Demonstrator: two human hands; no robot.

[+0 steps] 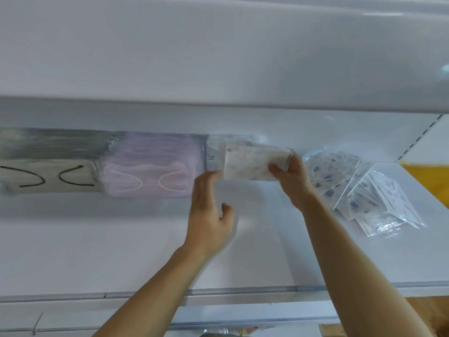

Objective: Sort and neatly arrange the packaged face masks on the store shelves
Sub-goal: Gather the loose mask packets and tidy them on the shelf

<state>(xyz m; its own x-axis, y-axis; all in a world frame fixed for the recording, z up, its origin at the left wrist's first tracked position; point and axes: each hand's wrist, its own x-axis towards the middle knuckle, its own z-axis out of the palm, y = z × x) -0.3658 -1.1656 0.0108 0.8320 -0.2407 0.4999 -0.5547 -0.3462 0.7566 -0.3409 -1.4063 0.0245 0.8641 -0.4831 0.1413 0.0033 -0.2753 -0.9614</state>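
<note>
R hand [289, 176] grip pinching patterned mask pack [252, 164] at its right end, L hand [209, 210] open, fingertips at pack's left edge, pack pale, floral, blurry

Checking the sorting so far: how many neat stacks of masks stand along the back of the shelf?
3: a beige stack at left, a pink stack beside it, then a patterned stack partly hidden behind the held pack.

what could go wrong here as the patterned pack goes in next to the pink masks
The right hand pinches only one end of the patterned pack, so it could sag or slip. The loose pile of packs lies fanned beside that forearm and could get knocked. The left hand might nudge the pink stack.
</note>
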